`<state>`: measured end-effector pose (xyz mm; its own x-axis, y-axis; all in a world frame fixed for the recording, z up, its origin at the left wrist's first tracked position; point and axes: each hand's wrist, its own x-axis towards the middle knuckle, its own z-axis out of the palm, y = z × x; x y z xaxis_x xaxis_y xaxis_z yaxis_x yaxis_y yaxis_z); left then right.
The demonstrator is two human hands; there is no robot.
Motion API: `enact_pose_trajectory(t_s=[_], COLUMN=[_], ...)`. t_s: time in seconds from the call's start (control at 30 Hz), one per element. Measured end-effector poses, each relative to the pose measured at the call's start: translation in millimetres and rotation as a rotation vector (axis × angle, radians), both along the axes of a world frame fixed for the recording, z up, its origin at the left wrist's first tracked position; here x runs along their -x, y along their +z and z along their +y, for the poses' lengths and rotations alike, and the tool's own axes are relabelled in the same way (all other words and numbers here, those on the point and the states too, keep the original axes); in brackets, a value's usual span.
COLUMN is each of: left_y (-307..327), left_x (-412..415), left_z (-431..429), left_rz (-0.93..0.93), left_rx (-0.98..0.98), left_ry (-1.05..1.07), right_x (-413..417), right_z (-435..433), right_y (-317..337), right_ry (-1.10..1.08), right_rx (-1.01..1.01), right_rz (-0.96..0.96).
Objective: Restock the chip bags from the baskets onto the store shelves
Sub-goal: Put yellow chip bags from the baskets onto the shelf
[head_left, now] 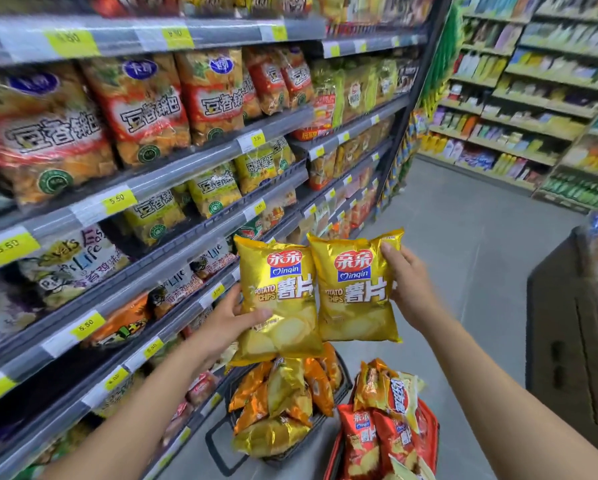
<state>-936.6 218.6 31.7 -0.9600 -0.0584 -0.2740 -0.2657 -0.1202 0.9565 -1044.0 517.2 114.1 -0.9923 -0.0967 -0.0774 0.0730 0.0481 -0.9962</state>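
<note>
Two gold bags are held upright side by side, edges overlapping, in front of the shelves [173, 178]. The left hand [231, 320] grips the left bag [278, 299] at its lower left edge, thumb across the front. The right hand [408, 282] clamps the right bag [356, 289] along its right side, fingers curled round the edge. Below them on the floor, a black basket [344, 388] holds orange and gold bags; a red basket [432, 431] just beside it holds red ones.
</note>
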Motion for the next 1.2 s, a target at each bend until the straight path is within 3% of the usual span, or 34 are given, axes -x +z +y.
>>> enact_pose_trajectory(t_s=[0.33,0.53,0.77,0.97,1.2], left_y=[14,21,38,50,61], left_x=[-86,-144,-208,-268,-363], left_z=[48,37,10,-23,-59], left_rz=[0.002,0.037,0.051,0.090,0.075], left_rx=[-0.057,-0.086,-0.087,-0.050,-0.055], left_ry=[0.196,0.352,0.538,0.661,0.814], right_x=[-47,-81,-106,-142,-207], right_z=[-8,-42,-81,-130,-201], right_y=[7,17,29,47,69], right_ry=[0.108,0.284,0.685,1.057,1.293], right_rx=[-0.023,-0.053,-0.032,-0.136,-0.290], right_rz=[0.213,0.365,0.266,0.324,0.455])
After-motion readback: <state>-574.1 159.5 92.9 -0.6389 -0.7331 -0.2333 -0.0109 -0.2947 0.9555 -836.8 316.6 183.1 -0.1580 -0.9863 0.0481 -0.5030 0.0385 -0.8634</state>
